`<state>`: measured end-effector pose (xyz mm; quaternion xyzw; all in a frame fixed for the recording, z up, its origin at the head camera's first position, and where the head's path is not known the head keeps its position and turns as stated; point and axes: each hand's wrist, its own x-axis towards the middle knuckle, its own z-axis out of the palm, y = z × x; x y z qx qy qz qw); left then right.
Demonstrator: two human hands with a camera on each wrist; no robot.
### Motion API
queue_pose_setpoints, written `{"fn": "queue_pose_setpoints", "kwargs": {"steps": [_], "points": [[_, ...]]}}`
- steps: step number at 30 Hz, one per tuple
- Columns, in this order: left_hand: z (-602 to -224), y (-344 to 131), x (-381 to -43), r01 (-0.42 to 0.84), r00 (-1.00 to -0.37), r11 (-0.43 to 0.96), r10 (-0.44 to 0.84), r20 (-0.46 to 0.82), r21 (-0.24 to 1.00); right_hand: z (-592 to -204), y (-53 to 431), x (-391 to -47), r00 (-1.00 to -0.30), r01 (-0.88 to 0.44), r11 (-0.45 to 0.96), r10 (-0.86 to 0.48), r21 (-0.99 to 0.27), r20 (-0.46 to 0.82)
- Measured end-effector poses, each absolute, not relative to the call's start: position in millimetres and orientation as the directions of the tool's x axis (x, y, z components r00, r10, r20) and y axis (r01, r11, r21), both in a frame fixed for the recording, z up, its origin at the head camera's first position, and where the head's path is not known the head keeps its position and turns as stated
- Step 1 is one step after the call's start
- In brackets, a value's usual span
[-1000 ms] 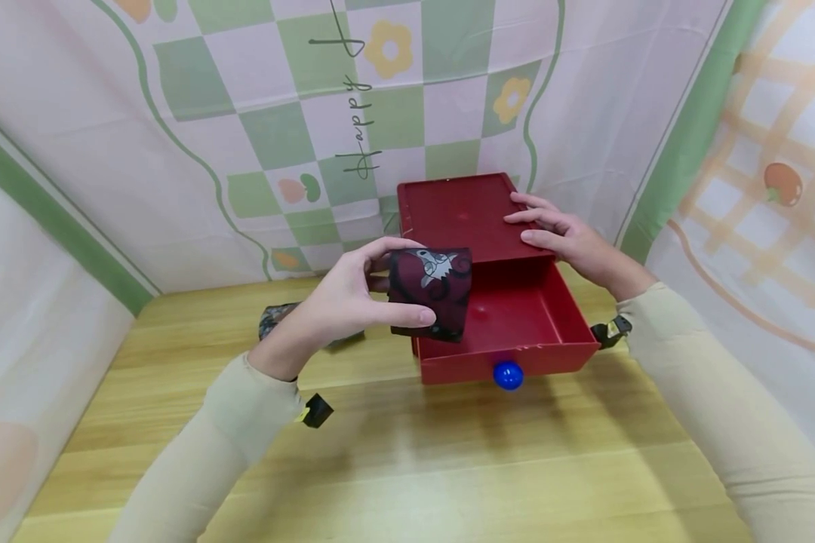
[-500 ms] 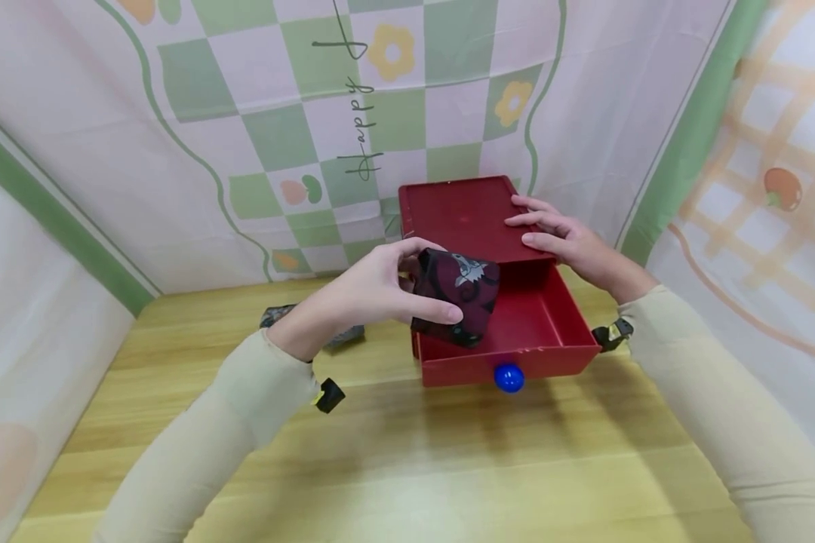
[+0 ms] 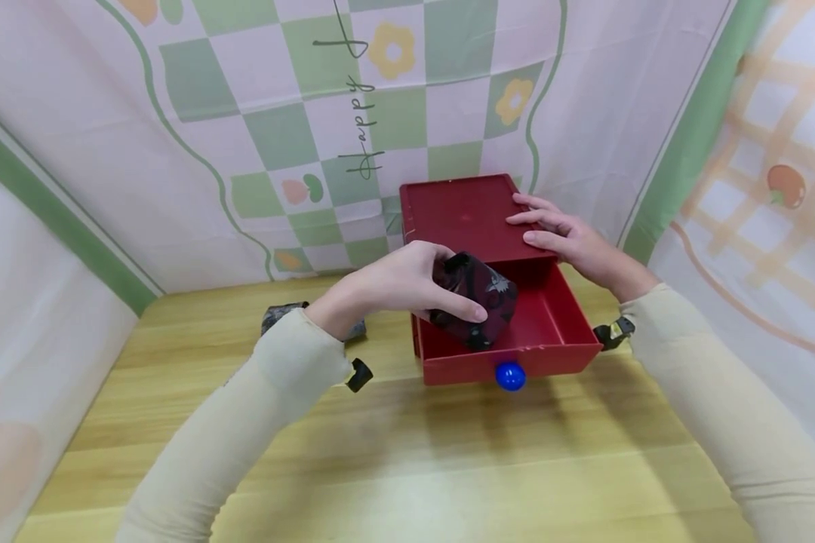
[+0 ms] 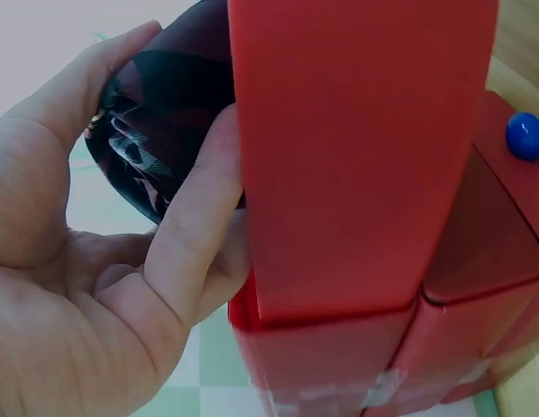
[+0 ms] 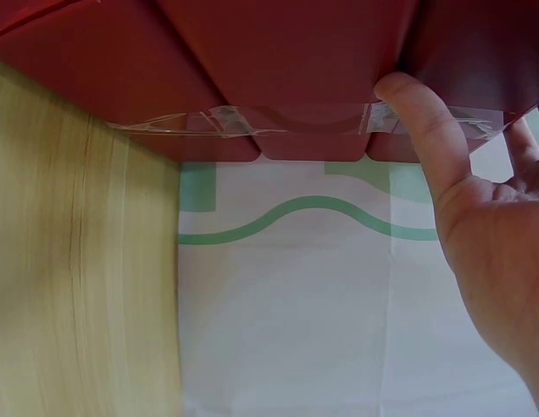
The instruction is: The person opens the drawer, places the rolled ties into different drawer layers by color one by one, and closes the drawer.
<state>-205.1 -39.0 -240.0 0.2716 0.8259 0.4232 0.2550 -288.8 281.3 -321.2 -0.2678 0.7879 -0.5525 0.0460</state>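
My left hand (image 3: 407, 283) grips a folded dark maroon and black cloth (image 3: 492, 302) with a grey print, thumb along its near side. The cloth is tilted over the pulled-out red drawer (image 3: 550, 309) and overlaps its left part. In the left wrist view, the fingers curl round the cloth (image 4: 156, 130) right beside the drawer's wall (image 4: 356, 174). My right hand (image 3: 577, 241) rests with spread fingers on the right edge of the red drawer cabinet's top (image 3: 458, 219). In the right wrist view, the thumb (image 5: 430, 130) lies against the cabinet's side.
A blue round knob (image 3: 510, 375) sits on the drawer's front. Behind my left forearm, a grey patterned folded cloth (image 3: 280, 313) lies partly hidden on the wooden table (image 3: 407, 460). A printed curtain (image 3: 265, 136) hangs behind the cabinet.
My left hand has moved right with the maroon cloth, from the drawer's left edge to over its inside, and the cloth has tilted. The right hand has stayed on the cabinet.
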Motion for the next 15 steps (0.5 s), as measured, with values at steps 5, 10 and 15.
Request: {"fn": "queue_pose_setpoints", "kwargs": {"steps": [5,10,15], "points": [[-244,-27,-204,0.253,-0.698,0.509,0.685,-0.208,0.823,-321,281,-289,-0.849,-0.370,0.241,-0.479,-0.897,0.221],[-250,-20,-206,0.201,-0.671,0.504,0.695,-0.256,0.840,-320,280,-287,-0.853,-0.360,0.231,-0.474,-0.904,0.218],[-252,-15,-205,0.107,-0.699,0.511,0.649,-0.301,0.853,-319,278,-286,-0.859,-0.351,0.233,-0.465,-0.907,0.213]]}}
